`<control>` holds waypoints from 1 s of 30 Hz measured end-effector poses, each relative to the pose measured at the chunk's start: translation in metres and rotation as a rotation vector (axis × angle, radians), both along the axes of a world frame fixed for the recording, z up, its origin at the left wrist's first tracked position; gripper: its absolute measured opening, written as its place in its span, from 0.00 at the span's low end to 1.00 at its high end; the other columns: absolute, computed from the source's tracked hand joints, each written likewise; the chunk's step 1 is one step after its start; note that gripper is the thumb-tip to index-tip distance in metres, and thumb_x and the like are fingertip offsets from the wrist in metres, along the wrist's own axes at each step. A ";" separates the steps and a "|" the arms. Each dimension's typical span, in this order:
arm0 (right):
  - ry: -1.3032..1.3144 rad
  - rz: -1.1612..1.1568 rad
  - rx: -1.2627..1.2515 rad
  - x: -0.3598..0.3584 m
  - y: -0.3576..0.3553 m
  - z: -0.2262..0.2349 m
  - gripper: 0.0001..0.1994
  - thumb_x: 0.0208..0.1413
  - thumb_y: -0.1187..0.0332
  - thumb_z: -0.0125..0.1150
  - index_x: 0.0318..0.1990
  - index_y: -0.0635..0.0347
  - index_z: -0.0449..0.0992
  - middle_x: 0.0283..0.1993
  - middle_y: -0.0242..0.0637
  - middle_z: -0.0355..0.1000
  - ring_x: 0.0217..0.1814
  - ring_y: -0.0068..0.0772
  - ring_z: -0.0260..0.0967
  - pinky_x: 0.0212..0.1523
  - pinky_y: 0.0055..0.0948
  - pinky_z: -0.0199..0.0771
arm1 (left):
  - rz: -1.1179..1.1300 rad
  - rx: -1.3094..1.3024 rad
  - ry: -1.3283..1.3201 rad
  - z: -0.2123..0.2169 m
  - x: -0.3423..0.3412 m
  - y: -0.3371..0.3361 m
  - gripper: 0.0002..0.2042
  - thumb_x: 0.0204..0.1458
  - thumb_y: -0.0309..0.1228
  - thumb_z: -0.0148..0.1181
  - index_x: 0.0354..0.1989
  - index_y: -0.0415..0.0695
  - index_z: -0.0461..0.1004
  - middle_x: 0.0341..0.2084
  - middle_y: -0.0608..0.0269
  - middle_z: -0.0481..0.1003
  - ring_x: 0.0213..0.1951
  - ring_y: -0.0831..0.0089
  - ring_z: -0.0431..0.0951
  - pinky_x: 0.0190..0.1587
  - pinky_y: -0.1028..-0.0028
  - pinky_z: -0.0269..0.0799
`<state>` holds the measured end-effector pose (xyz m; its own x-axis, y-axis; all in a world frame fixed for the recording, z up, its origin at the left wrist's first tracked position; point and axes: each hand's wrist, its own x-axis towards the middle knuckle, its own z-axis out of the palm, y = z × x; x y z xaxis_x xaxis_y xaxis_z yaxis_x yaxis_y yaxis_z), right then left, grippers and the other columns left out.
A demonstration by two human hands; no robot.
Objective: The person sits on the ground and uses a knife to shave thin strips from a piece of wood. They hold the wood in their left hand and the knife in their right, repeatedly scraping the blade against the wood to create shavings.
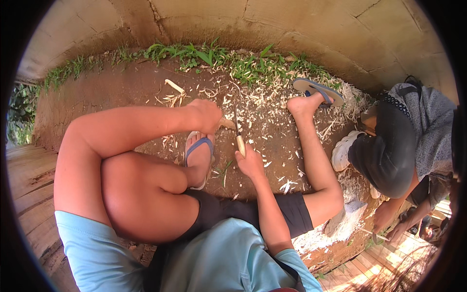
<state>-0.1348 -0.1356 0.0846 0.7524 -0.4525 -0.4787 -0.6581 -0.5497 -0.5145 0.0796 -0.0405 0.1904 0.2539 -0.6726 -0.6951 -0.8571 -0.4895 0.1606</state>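
Note:
My left hand (pixel 206 115) is closed around a pale piece of wood (pixel 226 123), whose end sticks out toward the right. Most of that piece is hidden by the fingers. In my right hand (pixel 251 161) is a knife, gripped by its light wooden handle (pixel 241 145). Its thin dark blade (pixel 236 117) points away from me and crosses the end of the wood, apparently touching it. Both hands are above the ground between my legs, the left one just over my sandalled left foot (pixel 198 155).
Wood shavings (pixel 272 114) litter the brown dirt. A larger pale wood scrap (pixel 174 86) lies farther off. Grass (pixel 209 54) lines the foot of a wall (pixel 214 22). At right sits another person (pixel 389 146), hands (pixel 386 217) around a thin tool. Wooden planks (pixel 29 180) are at left.

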 end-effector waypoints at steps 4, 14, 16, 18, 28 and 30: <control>-0.387 -0.044 -0.030 0.015 -0.013 0.120 0.19 0.56 0.62 0.56 0.51 0.62 0.66 0.34 0.55 0.73 0.35 0.57 0.73 0.37 0.45 0.71 | -0.065 -0.049 -0.016 -0.002 0.002 0.012 0.17 0.47 0.34 0.57 0.46 0.42 0.76 0.36 0.52 0.79 0.40 0.58 0.80 0.41 0.62 0.77; 0.376 0.002 0.080 -0.038 -0.011 -0.020 0.23 0.53 0.61 0.54 0.54 0.65 0.63 0.43 0.56 0.73 0.47 0.53 0.73 0.46 0.44 0.71 | -0.423 -0.053 -0.066 -0.004 -0.016 -0.022 0.19 0.49 0.31 0.57 0.51 0.43 0.72 0.36 0.52 0.79 0.40 0.57 0.80 0.39 0.63 0.77; 0.369 0.052 0.150 -0.025 -0.010 -0.015 0.25 0.50 0.63 0.54 0.55 0.64 0.63 0.45 0.56 0.73 0.48 0.53 0.73 0.47 0.45 0.72 | -0.391 0.006 -0.111 -0.004 -0.012 -0.013 0.17 0.49 0.32 0.56 0.49 0.42 0.74 0.37 0.51 0.79 0.40 0.57 0.80 0.39 0.62 0.77; 0.374 0.069 0.230 -0.021 -0.021 -0.009 0.26 0.48 0.65 0.54 0.56 0.62 0.64 0.46 0.55 0.73 0.49 0.51 0.73 0.47 0.44 0.72 | -0.295 0.032 -0.092 -0.004 -0.014 -0.018 0.15 0.50 0.33 0.56 0.46 0.42 0.75 0.36 0.51 0.79 0.40 0.56 0.80 0.39 0.61 0.77; -0.145 -0.415 0.107 -0.012 -0.058 0.022 0.20 0.49 0.64 0.55 0.48 0.66 0.65 0.37 0.57 0.74 0.44 0.54 0.74 0.44 0.49 0.72 | -0.143 -0.322 -0.294 0.128 -0.039 -0.093 0.12 0.55 0.37 0.53 0.35 0.38 0.70 0.26 0.43 0.76 0.32 0.47 0.78 0.35 0.52 0.72; -0.397 -0.561 0.152 -0.014 -0.080 0.042 0.18 0.50 0.63 0.55 0.45 0.67 0.65 0.35 0.58 0.74 0.41 0.57 0.74 0.42 0.50 0.71 | -0.071 -0.538 -0.364 0.132 -0.023 -0.094 0.12 0.55 0.36 0.52 0.36 0.38 0.67 0.25 0.41 0.75 0.30 0.45 0.77 0.34 0.50 0.71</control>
<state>-0.1491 -0.2157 0.1264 0.5559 -0.7734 -0.3048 -0.5676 -0.0852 -0.8189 0.0569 -0.1349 0.3225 0.3518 -0.9263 -0.1346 -0.9301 -0.3622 0.0614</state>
